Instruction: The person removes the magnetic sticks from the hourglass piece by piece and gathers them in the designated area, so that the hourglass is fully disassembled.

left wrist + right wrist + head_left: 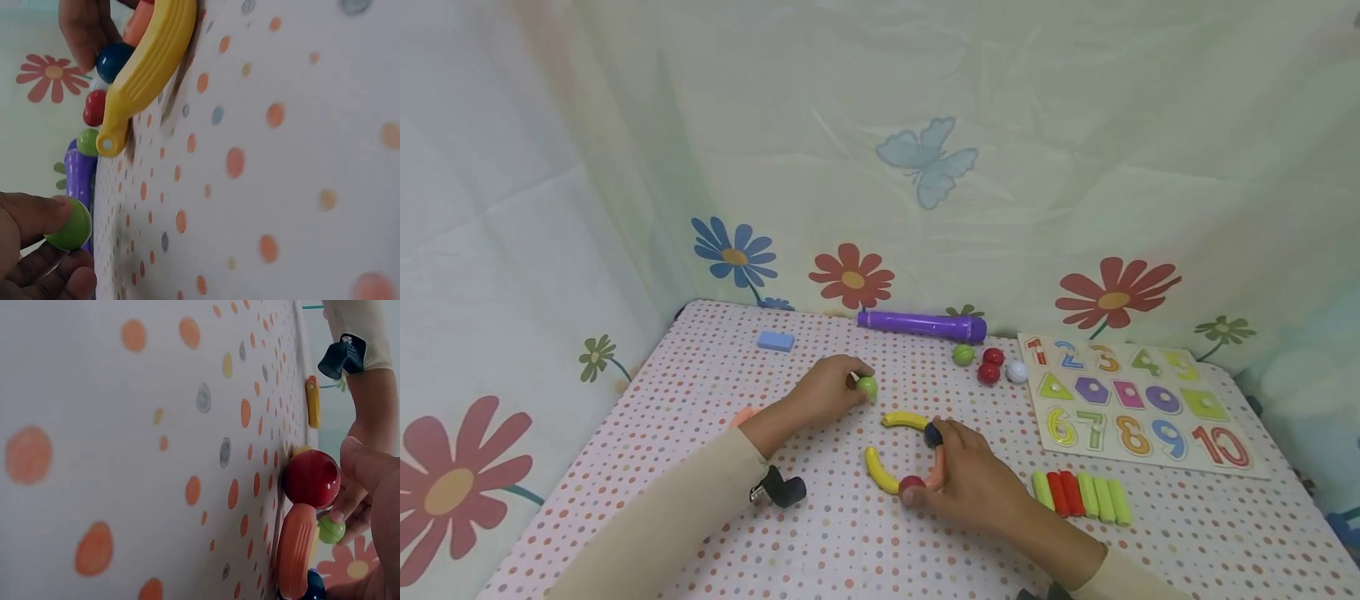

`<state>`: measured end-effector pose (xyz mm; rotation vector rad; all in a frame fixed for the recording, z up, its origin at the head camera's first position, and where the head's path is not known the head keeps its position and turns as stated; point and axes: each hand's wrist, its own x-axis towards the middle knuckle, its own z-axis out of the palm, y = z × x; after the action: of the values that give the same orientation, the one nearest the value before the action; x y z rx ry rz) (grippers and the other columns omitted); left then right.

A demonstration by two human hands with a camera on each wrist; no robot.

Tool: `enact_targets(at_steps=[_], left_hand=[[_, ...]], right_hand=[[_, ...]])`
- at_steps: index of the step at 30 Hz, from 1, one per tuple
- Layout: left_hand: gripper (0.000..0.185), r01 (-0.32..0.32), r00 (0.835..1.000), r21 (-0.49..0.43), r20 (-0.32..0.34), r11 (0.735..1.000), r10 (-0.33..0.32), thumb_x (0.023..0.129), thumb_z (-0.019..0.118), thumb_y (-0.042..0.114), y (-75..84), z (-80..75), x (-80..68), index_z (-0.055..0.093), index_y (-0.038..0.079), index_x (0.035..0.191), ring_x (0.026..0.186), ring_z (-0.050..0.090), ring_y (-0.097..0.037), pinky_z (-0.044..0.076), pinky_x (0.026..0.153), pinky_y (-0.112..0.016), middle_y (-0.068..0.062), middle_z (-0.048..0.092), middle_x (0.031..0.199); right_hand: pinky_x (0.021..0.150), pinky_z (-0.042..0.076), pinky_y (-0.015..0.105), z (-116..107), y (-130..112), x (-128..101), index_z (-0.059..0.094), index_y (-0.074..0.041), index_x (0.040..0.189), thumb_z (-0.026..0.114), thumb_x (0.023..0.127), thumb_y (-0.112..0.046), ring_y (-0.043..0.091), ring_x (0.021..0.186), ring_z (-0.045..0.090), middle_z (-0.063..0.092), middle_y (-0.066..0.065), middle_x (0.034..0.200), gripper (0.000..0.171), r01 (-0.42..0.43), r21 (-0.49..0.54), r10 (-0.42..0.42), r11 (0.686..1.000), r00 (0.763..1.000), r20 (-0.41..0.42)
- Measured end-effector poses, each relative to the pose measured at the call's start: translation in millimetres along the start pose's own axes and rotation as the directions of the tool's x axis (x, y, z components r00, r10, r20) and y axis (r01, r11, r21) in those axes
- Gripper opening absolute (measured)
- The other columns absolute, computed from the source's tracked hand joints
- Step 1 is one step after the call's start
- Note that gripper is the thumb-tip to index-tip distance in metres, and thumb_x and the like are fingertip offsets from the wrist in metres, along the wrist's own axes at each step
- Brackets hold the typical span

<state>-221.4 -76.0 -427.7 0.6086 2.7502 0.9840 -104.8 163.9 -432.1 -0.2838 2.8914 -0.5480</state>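
Note:
My left hand (831,390) pinches a green ball (867,387) between thumb and fingers, left of a partial ring of toy pieces. Two curved yellow sticks (905,420), a dark blue ball (932,434), a curved orange stick (937,467) and a red ball (912,484) make up that ring. My right hand (973,483) curls round its right side, thumb at the red ball and fingers at the dark blue ball, the orange stick between them. In the left wrist view one yellow stick (153,62) shows closest, its free end toward the held green ball (70,225).
Behind stand a purple microphone-like stick (921,325), a second green ball (963,355), red balls (989,372) and a white ball (1017,372). A number board (1138,404) lies right, with several green and red sticks (1067,493) before it. A blue block (776,341) lies back left.

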Motion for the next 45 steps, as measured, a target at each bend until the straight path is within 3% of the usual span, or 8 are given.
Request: enact_targets(at_steps=[10,23,37,45], left_hand=[[0.035,0.033,0.997,-0.028,-0.063,0.999,-0.034,0.093,0.076,0.011,-9.6,0.0,33.0,0.069,0.008,0.126,0.096,0.063,-0.013,0.054,0.081,-0.028,-0.001,0.069,0.112],[0.034,0.057,0.988,-0.048,-0.138,0.997,-0.063,0.094,0.075,0.014,-23.6,-0.8,58.6,0.067,0.007,0.127,0.104,0.065,-0.018,0.055,0.089,-0.031,-0.003,0.069,0.120],[0.028,0.095,0.983,-0.056,-0.149,0.994,-0.102,0.097,0.070,0.010,-29.1,-4.7,72.2,0.068,0.006,0.124,0.111,0.064,-0.022,0.051,0.099,-0.036,-0.006,0.069,0.122],[0.043,0.100,0.985,-0.032,-0.135,0.995,-0.103,0.097,0.070,0.015,-28.6,-4.9,71.0,0.061,0.006,0.138,0.118,0.062,-0.027,0.050,0.103,-0.042,-0.011,0.065,0.132]], right_hand=[[0.101,0.047,0.060,1,4,-1,0.041,-0.002,0.153,0.084,0.068,-0.070,0.039,0.138,0.046,0.047,0.021,0.150,0.117,0.006,0.004,-0.006,1.000,1.000,-0.005],[0.099,0.048,0.061,1,5,0,0.041,-0.004,0.153,0.084,0.068,-0.070,0.039,0.135,0.050,0.049,0.020,0.148,0.116,-0.008,0.001,0.008,1.000,1.000,0.011],[0.095,0.051,0.059,2,5,-2,0.041,-0.005,0.153,0.083,0.068,-0.070,0.038,0.133,0.051,0.050,0.019,0.147,0.115,0.008,0.009,-0.008,1.000,1.000,-0.002],[0.097,0.050,0.060,3,6,-1,0.040,-0.005,0.154,0.082,0.068,-0.073,0.038,0.133,0.051,0.050,0.020,0.147,0.118,-0.011,0.014,0.011,1.000,1.000,0.004]])
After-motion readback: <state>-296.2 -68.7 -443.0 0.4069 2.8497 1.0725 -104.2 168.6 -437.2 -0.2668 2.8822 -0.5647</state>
